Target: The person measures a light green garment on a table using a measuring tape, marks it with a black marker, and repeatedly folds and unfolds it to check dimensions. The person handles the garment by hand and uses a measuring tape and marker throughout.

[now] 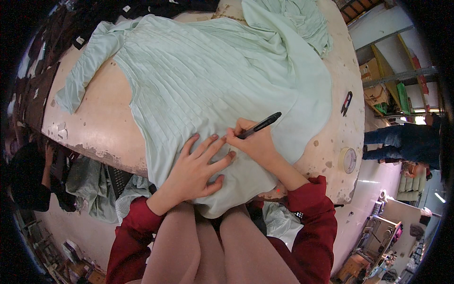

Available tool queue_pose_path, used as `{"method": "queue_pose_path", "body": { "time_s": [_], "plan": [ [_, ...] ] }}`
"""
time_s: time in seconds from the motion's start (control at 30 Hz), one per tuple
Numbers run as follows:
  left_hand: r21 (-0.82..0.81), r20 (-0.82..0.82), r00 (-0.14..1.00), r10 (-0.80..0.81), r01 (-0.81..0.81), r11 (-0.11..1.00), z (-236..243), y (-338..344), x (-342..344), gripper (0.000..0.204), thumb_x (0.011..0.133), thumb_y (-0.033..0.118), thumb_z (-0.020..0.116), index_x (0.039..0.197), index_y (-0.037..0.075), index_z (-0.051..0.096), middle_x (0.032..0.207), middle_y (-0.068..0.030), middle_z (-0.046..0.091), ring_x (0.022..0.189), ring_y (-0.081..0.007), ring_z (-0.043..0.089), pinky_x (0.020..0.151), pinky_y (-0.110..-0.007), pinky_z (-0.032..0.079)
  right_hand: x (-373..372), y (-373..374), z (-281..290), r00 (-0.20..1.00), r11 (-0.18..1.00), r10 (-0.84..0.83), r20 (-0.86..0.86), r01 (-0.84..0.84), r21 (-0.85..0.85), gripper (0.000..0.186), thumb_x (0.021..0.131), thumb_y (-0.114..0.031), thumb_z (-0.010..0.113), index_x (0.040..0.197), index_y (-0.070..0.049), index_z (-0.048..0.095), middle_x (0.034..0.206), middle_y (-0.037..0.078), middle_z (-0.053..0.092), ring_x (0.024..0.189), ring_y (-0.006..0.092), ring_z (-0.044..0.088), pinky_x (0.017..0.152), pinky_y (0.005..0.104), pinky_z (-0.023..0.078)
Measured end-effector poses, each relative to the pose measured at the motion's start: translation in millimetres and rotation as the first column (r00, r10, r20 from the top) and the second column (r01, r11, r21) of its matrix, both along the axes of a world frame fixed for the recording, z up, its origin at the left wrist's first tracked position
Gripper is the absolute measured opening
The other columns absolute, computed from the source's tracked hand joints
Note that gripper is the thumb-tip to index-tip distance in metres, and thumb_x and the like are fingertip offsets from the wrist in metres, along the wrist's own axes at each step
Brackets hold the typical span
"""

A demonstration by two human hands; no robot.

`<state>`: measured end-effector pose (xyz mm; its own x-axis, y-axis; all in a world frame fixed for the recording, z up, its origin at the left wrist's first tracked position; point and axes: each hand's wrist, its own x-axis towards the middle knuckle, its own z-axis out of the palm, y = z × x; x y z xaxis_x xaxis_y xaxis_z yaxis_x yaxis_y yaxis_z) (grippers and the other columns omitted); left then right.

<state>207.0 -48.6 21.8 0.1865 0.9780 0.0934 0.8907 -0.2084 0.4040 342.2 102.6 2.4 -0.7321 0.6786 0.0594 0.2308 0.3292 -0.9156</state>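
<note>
A pale mint pleated garment [203, 71] with a long sleeve lies spread over the worn worktable [87, 137], its lower part draped at the near edge. My left hand [196, 170] rests on the cloth with fingers spread, pressing it down. Just right of it, my right hand [255, 146] grips a black pen [260, 124], its tip low at the fabric beside my left fingertips and hidden by my fingers. Black-and-red thread snips [347, 103] and a roll of pale tape [349, 159] lie on the table to the right.
Dark garments [42, 80] line the far left edge. A co-worker in black [28, 175] is at the left; another person in jeans [397, 142] stands at the right near shelving [388, 71]. Loose fabric [90, 184] hangs below the table at left.
</note>
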Motion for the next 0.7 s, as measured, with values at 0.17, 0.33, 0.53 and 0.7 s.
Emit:
{"method": "queue_pose_path", "body": {
  "time_s": [0.17, 0.33, 0.53, 0.7],
  "plan": [
    [0.026, 0.010, 1.000, 0.004, -0.005, 1.000, 0.8, 0.3, -0.2, 0.052, 0.074, 0.029, 0.064, 0.124, 0.019, 0.055, 0.140, -0.0132, 0.042, 0.130, -0.0305, 0.041, 0.107, -0.055, 0.028, 0.0, 0.2, -3.2, 1.000, 0.999, -0.010, 0.019, 0.009, 0.036, 0.030, 0.079, -0.010, 0.069, 0.062, -0.001, 0.046, 0.052, 0.001, 0.043, 0.052, 0.0053, 0.037, 0.046, 0.0264, 0.034],
    [0.014, 0.011, 1.000, 0.009, -0.009, 1.000, -2.7, -0.8, -0.2, 0.054, 0.074, 0.032, 0.063, 0.127, 0.020, 0.055, 0.141, -0.0134, 0.043, 0.131, -0.0317, 0.040, 0.108, -0.057, 0.026, -0.2, 0.2, -6.9, 0.999, 0.996, -0.045, 0.022, 0.043, 0.073, 0.029, 0.079, -0.009, 0.069, 0.063, -0.001, 0.046, 0.052, 0.001, 0.044, 0.052, 0.0051, 0.038, 0.046, 0.0261, 0.034],
    [0.011, 0.013, 1.000, 0.017, -0.017, 1.000, -2.8, -0.7, 1.1, 0.054, 0.074, 0.031, 0.062, 0.126, 0.021, 0.055, 0.141, -0.0127, 0.043, 0.132, -0.0317, 0.040, 0.108, -0.057, 0.026, 0.2, 2.5, -9.4, 0.998, 0.996, -0.054, 0.033, 0.051, 0.076, 0.029, 0.079, -0.014, 0.069, 0.065, -0.001, 0.047, 0.051, 0.010, 0.047, 0.044, 0.0178, 0.043, 0.045, 0.0321, 0.039],
    [0.002, 0.021, 1.000, 0.017, -0.017, 1.000, -2.0, -0.8, 1.0, 0.053, 0.074, 0.031, 0.063, 0.126, 0.021, 0.055, 0.141, -0.0126, 0.043, 0.132, -0.0317, 0.040, 0.108, -0.057, 0.025, -0.3, 2.8, -5.5, 0.998, 0.996, -0.040, 0.052, 0.035, 0.085, 0.028, 0.079, -0.014, 0.068, 0.065, -0.001, 0.047, 0.051, 0.010, 0.048, 0.044, 0.0183, 0.043, 0.045, 0.0325, 0.039]
  ]
}}
